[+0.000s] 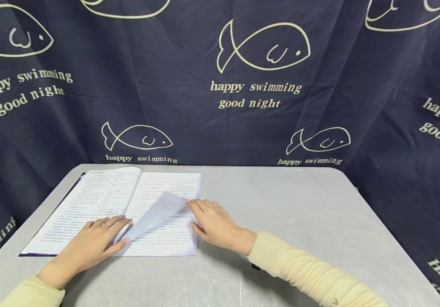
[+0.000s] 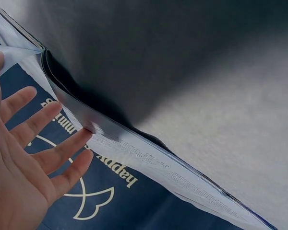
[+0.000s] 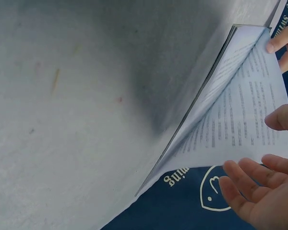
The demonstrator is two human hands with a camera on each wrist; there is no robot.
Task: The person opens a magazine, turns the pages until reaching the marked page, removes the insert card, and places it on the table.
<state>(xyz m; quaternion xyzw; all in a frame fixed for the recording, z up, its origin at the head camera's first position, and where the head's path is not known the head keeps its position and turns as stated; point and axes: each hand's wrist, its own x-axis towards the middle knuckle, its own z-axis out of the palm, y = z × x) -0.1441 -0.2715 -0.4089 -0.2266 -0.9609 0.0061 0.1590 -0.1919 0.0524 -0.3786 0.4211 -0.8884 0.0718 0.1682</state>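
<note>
An open book of printed pages lies at the left of the table. One raised leaf slants across its right-hand page. My left hand rests near the lower end of the spine with its fingers extended, and its thumb touches the lower edge of the leaf. At the book's right side, my right hand has its fingertips at the leaf's outer edge, the thumb held apart. In the right wrist view the right-hand fingers are spread loosely beside the printed leaf. The left wrist view shows the left-hand fingers spread against the book.
The grey table extends to the right of the book. Behind and around it hangs a dark blue curtain printed with fish outlines and words. The book's dark cover edge shows along its left side.
</note>
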